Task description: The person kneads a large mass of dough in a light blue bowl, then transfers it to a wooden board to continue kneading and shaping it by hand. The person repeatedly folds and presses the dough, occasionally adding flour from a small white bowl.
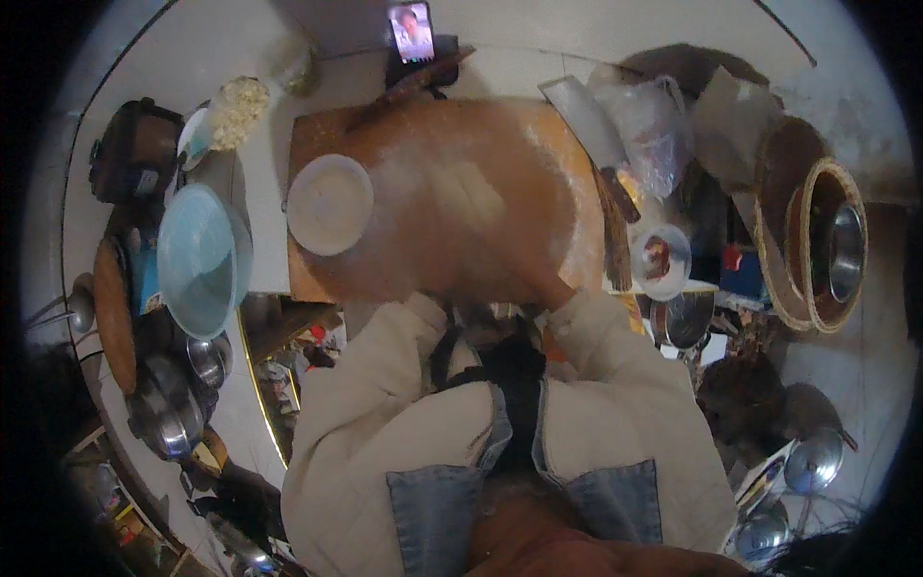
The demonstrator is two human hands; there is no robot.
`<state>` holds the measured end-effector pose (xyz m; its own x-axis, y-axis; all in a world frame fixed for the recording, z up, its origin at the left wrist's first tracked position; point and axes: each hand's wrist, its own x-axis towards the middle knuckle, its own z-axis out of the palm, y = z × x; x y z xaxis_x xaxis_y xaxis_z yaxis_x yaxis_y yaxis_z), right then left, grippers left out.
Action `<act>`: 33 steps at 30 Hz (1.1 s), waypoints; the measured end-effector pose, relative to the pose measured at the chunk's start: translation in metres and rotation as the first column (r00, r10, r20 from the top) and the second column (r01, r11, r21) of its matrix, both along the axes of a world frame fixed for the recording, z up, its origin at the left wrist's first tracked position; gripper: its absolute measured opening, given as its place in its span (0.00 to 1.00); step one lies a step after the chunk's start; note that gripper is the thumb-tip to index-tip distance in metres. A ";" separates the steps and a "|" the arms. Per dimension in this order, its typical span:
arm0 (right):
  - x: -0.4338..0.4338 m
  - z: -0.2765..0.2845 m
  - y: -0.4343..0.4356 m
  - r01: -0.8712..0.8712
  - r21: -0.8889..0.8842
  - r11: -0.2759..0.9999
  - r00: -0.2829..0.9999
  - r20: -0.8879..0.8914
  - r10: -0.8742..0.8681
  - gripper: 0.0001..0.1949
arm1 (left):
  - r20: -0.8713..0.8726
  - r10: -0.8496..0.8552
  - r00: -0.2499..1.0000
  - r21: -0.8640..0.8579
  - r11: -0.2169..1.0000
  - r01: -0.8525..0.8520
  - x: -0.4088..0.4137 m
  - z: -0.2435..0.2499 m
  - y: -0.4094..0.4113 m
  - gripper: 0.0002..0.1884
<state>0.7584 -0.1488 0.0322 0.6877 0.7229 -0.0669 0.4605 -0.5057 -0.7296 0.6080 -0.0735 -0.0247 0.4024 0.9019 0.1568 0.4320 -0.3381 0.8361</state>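
Observation:
A pale, blurred piece of what looks like dough [469, 191] lies on a wooden board [310, 281] dusted with white flour. From the left sleeve cuff, my left hand [434, 270] reaches over the board below the pale piece. On the other side, my right hand [535, 274] angles inward from its cuff. Both hands are heavily blurred and blend with the brown wood, so their fingers and any contact with the piece cannot be made out. A white bowl of pale powder [330, 205] sits at the board's left side.
A cleaver [584, 119] lies across the board's upper right edge, near a plastic bag [652, 137] and a small bowl with red contents [660, 261]. At left are a light blue basin [198, 260] and a black pot. A lit phone [412, 32] stands behind the board.

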 end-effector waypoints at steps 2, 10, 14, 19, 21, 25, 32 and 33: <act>0.007 0.020 0.021 -0.056 0.064 0.996 0.994 0.102 0.049 0.34 | -0.059 0.131 0.990 0.123 0.985 -0.123 0.002 -0.020 -0.002 0.22; 0.009 0.004 0.095 -0.358 -0.186 0.915 0.865 0.302 0.400 0.32 | -0.011 0.260 0.966 0.196 0.947 -0.253 0.020 -0.040 0.033 0.20; 0.015 -0.047 0.117 -0.316 -0.142 0.938 0.809 0.477 0.344 0.29 | -0.294 0.099 0.951 0.149 0.987 -0.057 0.038 -0.024 0.051 0.22; 0.029 -0.047 0.133 -0.367 -0.276 0.888 0.860 0.262 0.437 0.24 | -0.416 0.008 0.909 0.016 1.000 -0.002 0.056 -0.010 0.082 0.23; 0.031 0.002 0.136 -0.414 -0.253 0.874 0.828 0.295 0.477 0.21 | -0.393 -0.096 0.914 -0.096 0.993 0.063 0.055 0.013 0.086 0.22; 0.033 0.058 0.108 -0.427 0.072 0.901 0.874 0.288 0.391 0.16 | -0.329 -0.123 0.936 0.100 0.981 0.164 0.033 -0.009 0.123 0.19; -0.029 0.015 -0.035 -0.405 0.137 0.904 0.836 0.455 0.306 0.22 | -0.250 -0.389 0.886 0.127 0.894 0.429 0.019 0.081 -0.005 0.22; -0.037 -0.012 -0.050 -0.431 0.189 0.882 0.832 0.461 0.307 0.24 | -0.250 -0.420 0.872 0.139 0.876 0.462 0.012 0.080 -0.015 0.23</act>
<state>0.7212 -0.1987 0.0199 0.2844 0.8731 0.3960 0.8557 -0.0449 -0.5155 0.6204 -0.0888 0.0552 0.7930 0.5837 0.1746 0.3552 -0.6758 0.6459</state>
